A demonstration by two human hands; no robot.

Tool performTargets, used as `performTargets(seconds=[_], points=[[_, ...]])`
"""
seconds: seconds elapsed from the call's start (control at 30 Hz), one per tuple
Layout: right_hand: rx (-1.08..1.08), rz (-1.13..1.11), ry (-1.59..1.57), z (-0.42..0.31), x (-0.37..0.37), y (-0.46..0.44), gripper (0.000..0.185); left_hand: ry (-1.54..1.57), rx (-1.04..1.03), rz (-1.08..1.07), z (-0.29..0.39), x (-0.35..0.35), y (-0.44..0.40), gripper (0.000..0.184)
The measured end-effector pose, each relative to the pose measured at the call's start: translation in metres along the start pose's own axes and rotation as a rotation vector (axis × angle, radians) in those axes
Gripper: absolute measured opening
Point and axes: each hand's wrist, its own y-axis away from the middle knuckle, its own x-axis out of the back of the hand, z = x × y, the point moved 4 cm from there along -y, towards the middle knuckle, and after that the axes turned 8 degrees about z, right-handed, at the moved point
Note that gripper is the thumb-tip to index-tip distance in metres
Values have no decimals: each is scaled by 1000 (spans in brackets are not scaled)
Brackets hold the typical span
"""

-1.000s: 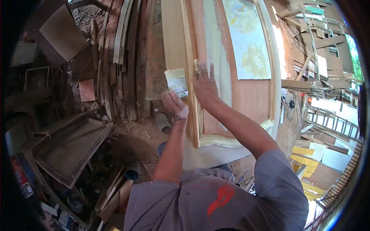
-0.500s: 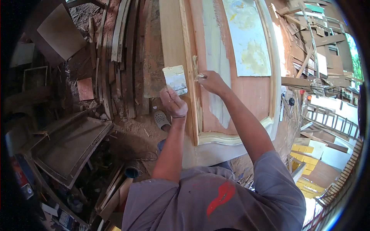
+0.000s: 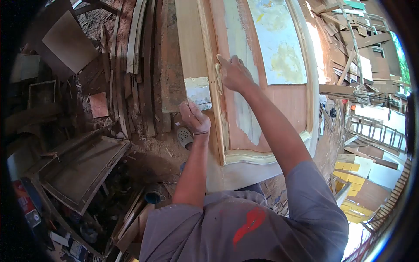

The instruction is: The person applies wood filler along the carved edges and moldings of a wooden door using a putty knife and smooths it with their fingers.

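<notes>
My left hand (image 3: 195, 118) is closed on the lower edge of a broad putty knife (image 3: 197, 97). Its whitish blade carries cream-coloured putty (image 3: 196, 81) along the far edge. Farther up, my right hand (image 3: 236, 74) is at the raised moulding (image 3: 217, 98) of a wooden panel door (image 3: 279, 105). Its forefinger reaches to the moulding and the other fingers are curled; whether a dab of filler sits between them is hidden. Pale filler streaks show on the moulding below that hand, and a grey-white band (image 3: 244, 113) runs down the door's inner panel.
On the door lies a white sheet (image 3: 279, 48) with yellowish smears. Long timber boards (image 3: 148, 65) lie to the left, above a wooden frame (image 3: 83, 170). A shoe-clad foot (image 3: 184, 137) is near the door's left edge. Scrap wood (image 3: 358, 56) is piled at right.
My right hand has moved up along the moulding, with its forefinger now reaching farther. My left hand and the putty knife have shifted only slightly.
</notes>
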Motion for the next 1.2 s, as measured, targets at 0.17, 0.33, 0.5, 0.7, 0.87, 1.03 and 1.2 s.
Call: performTargets(seconds=[0.17, 0.33, 0.5, 0.7, 0.87, 1.03, 1.2], points=[[91, -96, 149, -12, -2, 6, 67, 21, -3, -28, 5, 1, -3, 28], [125, -105, 141, -12, -2, 30, 60, -22, 27, -37, 0, 2, 2, 29], [148, -134, 153, -13, -4, 61, 60, -35, -3, -15, 3, 1, 0, 31], [148, -203, 150, -15, -10, 108, 60, -65, -26, -1, 5, 1, -1, 33], [154, -208, 140, -16, -19, 158, 62, -68, 9, -41, -2, 1, 2, 32], [111, -322, 122, -19, -27, 209, 64, -61, 43, -66, -4, 1, 2, 31], [45, -469, 23, -2, -23, 215, 65, -51, -9, -55, -4, 1, 0, 31]])
